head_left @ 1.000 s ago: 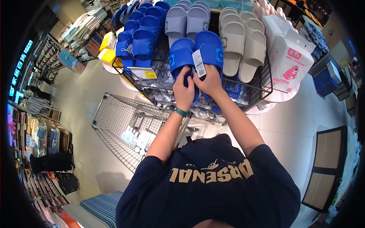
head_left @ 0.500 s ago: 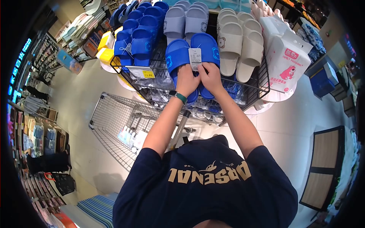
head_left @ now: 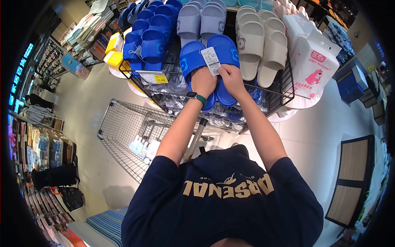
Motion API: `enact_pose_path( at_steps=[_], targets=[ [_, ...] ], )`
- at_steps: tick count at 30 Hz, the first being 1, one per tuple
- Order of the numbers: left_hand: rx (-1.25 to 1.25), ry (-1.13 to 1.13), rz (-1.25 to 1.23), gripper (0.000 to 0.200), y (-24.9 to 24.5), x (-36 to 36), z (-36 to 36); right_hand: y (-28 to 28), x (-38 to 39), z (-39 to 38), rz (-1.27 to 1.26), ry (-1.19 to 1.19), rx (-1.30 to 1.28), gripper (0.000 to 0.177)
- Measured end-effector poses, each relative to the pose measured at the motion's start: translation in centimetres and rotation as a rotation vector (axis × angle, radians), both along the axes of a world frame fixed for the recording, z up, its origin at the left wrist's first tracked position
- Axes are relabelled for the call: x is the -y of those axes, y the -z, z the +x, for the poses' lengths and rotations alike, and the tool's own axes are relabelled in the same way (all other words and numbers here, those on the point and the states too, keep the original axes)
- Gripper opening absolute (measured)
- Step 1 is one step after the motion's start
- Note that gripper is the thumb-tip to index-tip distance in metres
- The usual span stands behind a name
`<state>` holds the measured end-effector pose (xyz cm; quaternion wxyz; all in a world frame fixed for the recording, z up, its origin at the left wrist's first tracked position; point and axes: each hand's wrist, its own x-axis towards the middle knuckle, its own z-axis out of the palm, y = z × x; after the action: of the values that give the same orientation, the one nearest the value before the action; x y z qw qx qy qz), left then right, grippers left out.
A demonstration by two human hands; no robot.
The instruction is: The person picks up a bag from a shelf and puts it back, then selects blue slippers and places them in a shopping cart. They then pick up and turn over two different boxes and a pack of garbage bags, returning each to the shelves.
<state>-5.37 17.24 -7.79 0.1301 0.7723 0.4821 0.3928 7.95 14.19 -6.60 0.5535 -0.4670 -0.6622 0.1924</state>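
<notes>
A pair of blue slippers (head_left: 226, 93) with light-blue bear prints is held over the front edge of a black wire rack (head_left: 275, 108). My left hand (head_left: 203, 82), with a dark watch on a green band at its wrist, reaches under the strap of the left slipper; its fingertips are hidden there. Between the thumb and fingers of my right hand (head_left: 232, 79) is the lower end of a white price tag (head_left: 210, 59), which lies tilted across the slippers. The right hand rests over the right slipper.
Behind are rows of blue slippers (head_left: 153, 48), lavender slippers (head_left: 212, 22) and cream slippers (head_left: 252, 49). A white tissue pack (head_left: 311, 66) stands at the right. Below left is a metal shopping cart (head_left: 119, 136) holding some packages. A yellow price label (head_left: 160, 79) hangs on the rack.
The tag has swung from nearly upright to tilted, its lower end now further right in my right hand's fingers. My right hand has shifted slightly right; the slippers have hardly moved.
</notes>
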Motion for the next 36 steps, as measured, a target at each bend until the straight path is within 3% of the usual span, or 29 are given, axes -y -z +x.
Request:
enact_pose_path(
  at_steps=[4, 7, 16, 23, 29, 31, 32, 34, 36],
  targets=[
    [-0.074, -0.001, 0.098, 0.023, 0.6, -0.2, 0.0, -0.3, 0.5, -0.4, 0.085, 0.048, 0.081, 0.022],
    [-0.124, -0.004, 0.05, 0.026, 0.8, -0.6, 0.0, -0.2, 0.2, -0.4, 0.052, 0.027, -0.002, 0.021],
    [-0.054, 0.0, 0.049, 0.02, 0.3, 0.1, 0.1, -0.5, 0.3, -0.4, 0.027, 0.037, -0.019, 0.034],
    [-0.14, 0.019, 0.139, 0.018, 1.9, -1.2, 0.0, -0.4, 0.3, -0.3, 0.07, -0.009, -0.049, 0.029],
    [-0.097, 0.04, 0.102, 0.022, 1.5, -0.8, 0.1, -1.9, 1.0, -0.1, -0.099, -0.094, -0.115, 0.027],
    [-0.04, 0.025, 0.05, 0.024, 1.5, -0.6, 0.1, -2.8, 1.9, 0.0, -0.128, -0.046, 0.124, 0.029],
    [-0.039, 0.025, 0.052, 0.024, 1.8, -0.8, 0.1, -2.7, 2.2, -0.2, -0.126, -0.046, 0.125, 0.029],
    [-0.092, 0.025, 0.183, 0.025, 2.3, -1.0, 0.0, -2.4, 3.2, -0.9, 0.172, 0.202, 0.238, 0.027],
    [-0.073, 0.021, 0.185, 0.025, 2.5, -1.1, 0.0, -2.9, 4.8, -0.5, 0.061, 0.225, 0.22, 0.026]
  ],
)
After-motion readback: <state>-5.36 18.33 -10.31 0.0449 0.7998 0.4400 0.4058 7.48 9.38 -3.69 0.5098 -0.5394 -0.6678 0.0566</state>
